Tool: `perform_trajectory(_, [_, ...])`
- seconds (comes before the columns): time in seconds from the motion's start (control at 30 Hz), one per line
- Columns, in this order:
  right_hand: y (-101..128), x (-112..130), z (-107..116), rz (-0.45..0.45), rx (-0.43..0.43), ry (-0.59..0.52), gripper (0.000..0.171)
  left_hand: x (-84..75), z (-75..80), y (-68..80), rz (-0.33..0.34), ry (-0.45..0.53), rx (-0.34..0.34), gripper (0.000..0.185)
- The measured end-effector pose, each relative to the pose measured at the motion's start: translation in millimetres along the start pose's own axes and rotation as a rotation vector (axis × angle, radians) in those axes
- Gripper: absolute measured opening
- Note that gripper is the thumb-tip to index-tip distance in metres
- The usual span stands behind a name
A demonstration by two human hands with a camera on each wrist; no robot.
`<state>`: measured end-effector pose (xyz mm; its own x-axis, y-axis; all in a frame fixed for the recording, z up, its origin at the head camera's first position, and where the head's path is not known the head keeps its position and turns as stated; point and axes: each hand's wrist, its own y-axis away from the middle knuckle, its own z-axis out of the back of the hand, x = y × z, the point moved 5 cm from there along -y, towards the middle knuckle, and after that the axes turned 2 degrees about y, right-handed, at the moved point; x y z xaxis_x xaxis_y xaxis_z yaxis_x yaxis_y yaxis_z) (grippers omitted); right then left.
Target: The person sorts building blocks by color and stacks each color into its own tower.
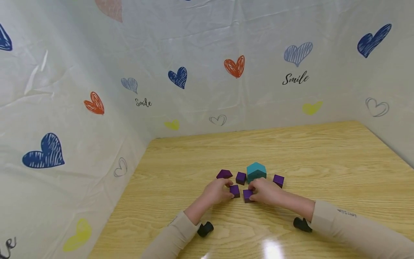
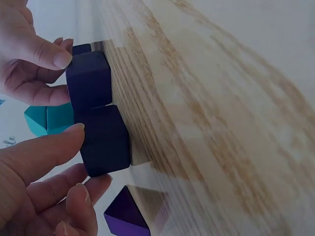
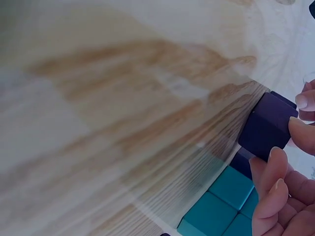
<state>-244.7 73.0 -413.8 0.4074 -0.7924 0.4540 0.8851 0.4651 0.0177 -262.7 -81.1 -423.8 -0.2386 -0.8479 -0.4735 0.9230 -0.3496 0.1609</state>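
In the head view, my left hand pinches a small purple cube between thumb and fingers. Just right of it, my right hand holds a second purple cube the same way. A narrow gap parts these two cubes in the head view; the left wrist view has the left hand's cube and the right hand's cube side by side. Behind the right fingers stands a teal block, its seams visible in the right wrist view, with its lower part hidden by that hand.
Another purple cube sits left of the teal block, and one more purple cube lies beyond the right hand. A purple block with slanted sides is behind the left hand. A heart-printed sheet hangs behind the wooden table.
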Motion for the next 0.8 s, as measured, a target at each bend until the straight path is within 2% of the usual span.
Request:
perform_trajectory(0.43, [-2.3, 0.0, 1.3, -0.004, -0.007, -0.013, 0.02, 4.8, 0.5, 1.5, -0.004, -0.018, 0.005, 0.032])
perform_trajectory(0.8, [-7.8, 4.6, -0.4, 0.017, -0.019, 0.003, 0.017, 4.0, -0.6, 8.0, -0.041, -0.029, 0.01, 0.029])
